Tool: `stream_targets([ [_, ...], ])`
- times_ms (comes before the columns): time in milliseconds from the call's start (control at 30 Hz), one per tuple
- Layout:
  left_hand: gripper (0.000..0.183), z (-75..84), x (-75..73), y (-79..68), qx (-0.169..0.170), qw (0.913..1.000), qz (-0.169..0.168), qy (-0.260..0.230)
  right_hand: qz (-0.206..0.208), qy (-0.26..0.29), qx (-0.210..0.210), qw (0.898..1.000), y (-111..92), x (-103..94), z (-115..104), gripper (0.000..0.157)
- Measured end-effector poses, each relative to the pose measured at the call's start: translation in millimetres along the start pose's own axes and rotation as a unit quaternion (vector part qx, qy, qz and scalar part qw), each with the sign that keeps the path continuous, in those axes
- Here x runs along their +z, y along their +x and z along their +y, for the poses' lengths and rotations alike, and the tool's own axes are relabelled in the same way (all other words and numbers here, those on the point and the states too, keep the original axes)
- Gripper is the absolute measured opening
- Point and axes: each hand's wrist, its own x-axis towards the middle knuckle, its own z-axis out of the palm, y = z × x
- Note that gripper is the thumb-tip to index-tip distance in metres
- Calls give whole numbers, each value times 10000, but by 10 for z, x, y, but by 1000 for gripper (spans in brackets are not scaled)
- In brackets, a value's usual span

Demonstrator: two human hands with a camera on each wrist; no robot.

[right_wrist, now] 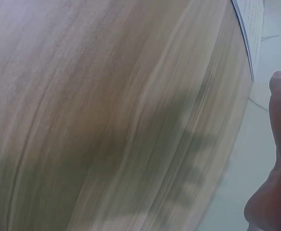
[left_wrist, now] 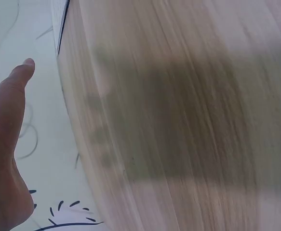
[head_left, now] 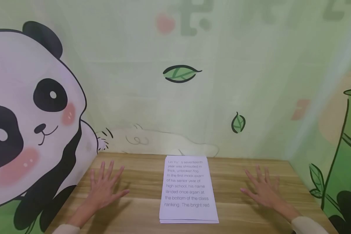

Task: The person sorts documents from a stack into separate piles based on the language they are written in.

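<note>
Paper stack (head_left: 188,190): lies on the bench (head_left: 228,195) about midway between its left and right edges, its top end at the far edge; printed side up, with the lines reading from the near side.
Sheets in the stack: several, slightly out of line; the rims of lower ones show beneath the top sheet at the near end.
Print: nine lines of large grey type, opening on a seventeenth year and breaking off at "The bright red"; a blank strip lies below.
Left hand (head_left: 101,190): grip released, holding nothing; fingers spread and pointing toward the bench's far edge, thumb toward the stack; raised over the wood near the left edge, well apart from the paper.
Right hand (head_left: 264,193): grip likewise released and holding nothing; fingers fanned toward the far edge, thumb toward the stack; raised over the wood near the right edge, also apart from the paper.
Shadows: each wrist view shows a soft, dark hand shape on the wood grain.
Sleeves: a pale left cuff (head_left: 66,229) and right cuff (head_left: 307,225).
Backdrop (head_left: 128,97): pale green cloth beyond the far edge, bearing a panda (head_left: 17,65) at left, two leaves in the middle and green bamboo (head_left: 337,169) at right.
</note>
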Motion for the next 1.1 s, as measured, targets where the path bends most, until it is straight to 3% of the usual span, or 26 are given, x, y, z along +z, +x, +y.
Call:
stream_targets([
  [167, 96, 83, -8, 32, -142, 9989, -132, -424, -53, 198, 52, 9998, -20, 17, -1, 87],
  [367, 96, 204, -24, 74, -214, 9918, -315, -1221, -98, 589, 116, 9981, -10, 42, -24, 87],
  [567, 94, 309, -12, 119, -183, 9803, -370, -1930, -148, 1461, 197, 9890, 17, 49, -67, 82],
  [733, 86, 370, 38, 185, -385, 9607, -656, -2669, -459, 2616, 255, 9637, 75, 66, -108, 74],
  [900, 80, 479, 115, 303, -676, 9206, -1079, -3691, -715, 3473, 522, 9336, 185, 131, -182, 67],
  [967, 78, 541, 150, 349, -757, 9086, -1197, -3928, -818, 3767, 563, 9210, 230, 170, -219, 66],
  [1100, 75, 669, 233, 439, -846, 8971, -1295, -4139, -1030, 4150, 746, 9009, 287, 244, -300, 68],
])
